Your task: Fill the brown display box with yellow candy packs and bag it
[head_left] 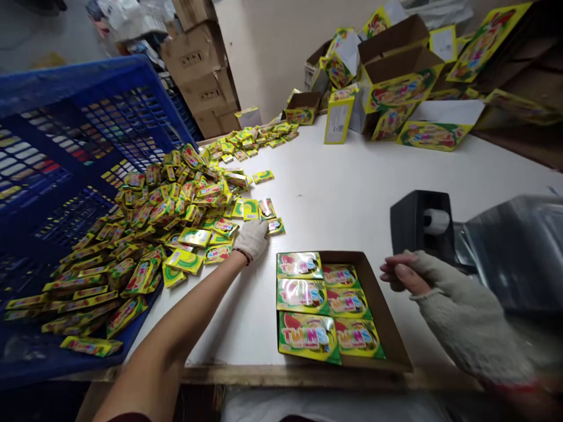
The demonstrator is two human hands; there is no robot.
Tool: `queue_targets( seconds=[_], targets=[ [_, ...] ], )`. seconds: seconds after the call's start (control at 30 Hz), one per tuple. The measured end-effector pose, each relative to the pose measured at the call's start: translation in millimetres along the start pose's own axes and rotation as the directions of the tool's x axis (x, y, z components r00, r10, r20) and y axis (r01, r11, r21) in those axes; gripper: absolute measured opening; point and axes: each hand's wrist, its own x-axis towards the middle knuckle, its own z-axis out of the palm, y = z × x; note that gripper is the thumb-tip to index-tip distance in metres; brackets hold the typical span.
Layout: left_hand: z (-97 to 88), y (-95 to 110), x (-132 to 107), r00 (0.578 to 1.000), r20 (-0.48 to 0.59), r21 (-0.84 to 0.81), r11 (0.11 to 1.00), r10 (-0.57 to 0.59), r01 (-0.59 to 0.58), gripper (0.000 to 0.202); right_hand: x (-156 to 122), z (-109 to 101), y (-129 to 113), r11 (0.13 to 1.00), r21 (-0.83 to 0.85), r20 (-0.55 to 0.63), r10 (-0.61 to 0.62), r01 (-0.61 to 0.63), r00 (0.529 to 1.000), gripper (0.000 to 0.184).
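My left hand (252, 238), in a white knit glove, reaches out to the edge of a big pile of small yellow-green candy packets (176, 205) and rests on a packet (275, 226) there, fingers curled down. My right hand (407, 274), in a beige fingerless glove, hovers beside the right rim of an open cardboard tray (382, 305). Its bare fingertips are curled loosely and nothing shows in them. The tray's left part holds two columns of "TWINS" packets (303, 293) lying flat.
A tipped blue plastic crate (65, 146) spills packets at the left. A black tape dispenser (422, 225) and a grey plastic bag (514, 252) stand at the right. Yellow cartons and open boxes (396, 88) crowd the far side; brown boxes (202, 76) are stacked behind.
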Motion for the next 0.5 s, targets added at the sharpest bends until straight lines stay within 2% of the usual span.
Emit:
queue_targets(
  seconds=[0.07,0.13,0.2,0.27,0.33,0.4,0.47,0.5],
  targets=[
    [1.3,-4,-11,1.000,0.020,-0.007,1.000,0.011,-0.011,0.018,-2,-2,-11,0.989,-0.080,0.090,-0.115,0.122,0.989,0.034],
    [-4.8,-10,-24,0.999,0.000,-0.026,0.999,-0.034,0.034,0.025,-2,-5,-16,0.969,-0.131,0.151,-0.190,0.210,0.970,0.028],
    [-20.0,-12,-39,0.990,-0.112,-0.055,0.995,-0.088,0.082,0.034,2,-7,-23,0.940,-0.183,0.194,-0.252,0.288,0.948,0.025],
    [-43.3,-2,-57,0.956,-0.291,-0.066,0.998,-0.024,0.005,0.039,9,-7,-37,0.881,-0.231,0.246,-0.357,0.413,0.901,0.023],
    [-69.1,20,-75,0.875,-0.443,-0.003,0.976,0.195,-0.220,0.045,17,-3,-59,0.790,-0.257,0.340,-0.466,0.557,0.817,0.020],
    [-89.6,50,-94,0.751,-0.501,0.113,0.893,0.430,-0.436,0.048,25,4,-83,0.699,-0.301,0.470,-0.482,0.648,0.739,0.016],
    [-98.8,76,-110,0.636,-0.513,0.189,0.799,0.576,-0.571,0.048,31,10,-102,0.634,-0.383,0.621,-0.362,0.672,0.695,0.012],
    [-98.6,85,-117,0.604,-0.508,0.193,0.765,0.614,-0.615,0.050,33,11,-108,0.609,-0.422,0.688,-0.268,0.672,0.674,0.010]
  ],
)
